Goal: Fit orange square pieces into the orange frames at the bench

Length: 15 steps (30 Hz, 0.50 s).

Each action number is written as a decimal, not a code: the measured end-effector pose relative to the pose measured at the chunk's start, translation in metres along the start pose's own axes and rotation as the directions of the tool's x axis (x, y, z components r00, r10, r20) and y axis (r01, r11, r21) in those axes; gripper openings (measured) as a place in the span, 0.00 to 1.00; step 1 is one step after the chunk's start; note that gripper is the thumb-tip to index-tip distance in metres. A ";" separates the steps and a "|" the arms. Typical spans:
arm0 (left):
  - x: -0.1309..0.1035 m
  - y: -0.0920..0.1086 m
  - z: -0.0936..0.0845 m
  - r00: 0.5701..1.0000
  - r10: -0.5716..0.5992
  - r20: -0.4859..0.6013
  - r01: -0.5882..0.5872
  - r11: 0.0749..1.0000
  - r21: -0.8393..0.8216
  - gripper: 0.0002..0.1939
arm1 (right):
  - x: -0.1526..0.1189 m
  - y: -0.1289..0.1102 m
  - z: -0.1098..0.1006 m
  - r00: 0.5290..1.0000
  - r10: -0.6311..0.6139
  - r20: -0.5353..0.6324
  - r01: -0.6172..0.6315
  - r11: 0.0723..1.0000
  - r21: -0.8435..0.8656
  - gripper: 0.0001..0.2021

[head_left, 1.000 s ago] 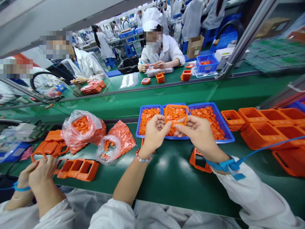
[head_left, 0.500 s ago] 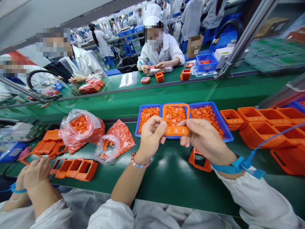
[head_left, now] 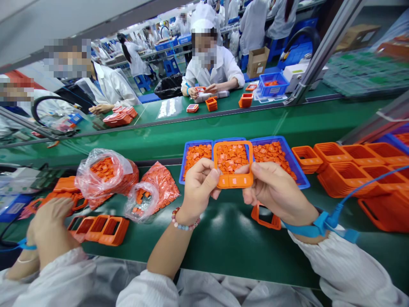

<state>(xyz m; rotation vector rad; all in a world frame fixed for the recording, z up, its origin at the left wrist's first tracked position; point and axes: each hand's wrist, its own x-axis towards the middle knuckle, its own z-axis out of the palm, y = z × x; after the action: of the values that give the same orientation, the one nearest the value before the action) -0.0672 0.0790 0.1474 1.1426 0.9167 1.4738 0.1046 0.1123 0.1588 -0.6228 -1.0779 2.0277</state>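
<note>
An orange plastic frame point(head_left: 234, 182) is held up between my two hands, its wide lower bar facing me. My left hand point(head_left: 202, 181), closed, pinches the frame's left side. At the lower right corner my right hand point(head_left: 276, 187) grips it between thumb and fingers; some fingertips are hidden behind it. Through the opening show small orange pieces in the middle blue tray point(head_left: 228, 140). Beneath my right hand another orange frame point(head_left: 266, 218) lies on the green table point(head_left: 236, 238). A blue wrist strap point(head_left: 305, 230) with a cord is on my right wrist.
Blue trays of orange pieces point(head_left: 275, 153) stand behind my hands. Stacked orange frames point(head_left: 345, 179) fill the right side. Plastic bags of pieces point(head_left: 161, 185) and a row of frames point(head_left: 107, 230) lie left. A co-worker's hands point(head_left: 53, 221) are at far left; other people sit across.
The held frame has tilted, so its opening and lower bar face me more squarely. Both hands keep their grip. The co-worker's hands at far left have shifted slightly.
</note>
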 end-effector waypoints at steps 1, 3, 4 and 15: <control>0.000 0.000 0.000 1.000 0.001 0.005 -0.001 1.000 -0.003 0.20 | 0.000 0.000 0.000 1.000 -0.002 0.002 0.002 1.000 0.004 0.19; 0.000 0.000 -0.001 1.000 0.002 0.009 -0.002 1.000 0.002 0.20 | -0.001 0.000 -0.001 1.000 -0.006 0.005 0.006 1.000 0.005 0.19; 0.000 0.000 -0.001 1.000 0.002 0.007 -0.002 1.000 0.007 0.20 | -0.001 0.000 -0.001 1.000 -0.007 0.004 0.007 1.000 0.003 0.19; 0.000 -0.001 -0.001 1.000 0.026 0.013 -0.026 0.999 -0.024 0.19 | 0.001 0.003 0.000 1.000 0.008 0.015 -0.009 0.999 0.052 0.18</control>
<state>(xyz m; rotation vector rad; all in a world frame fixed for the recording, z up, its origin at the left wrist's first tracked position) -0.0681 0.0795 0.1465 1.1494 0.8754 1.4927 0.1030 0.1125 0.1564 -0.5872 -1.0293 2.0637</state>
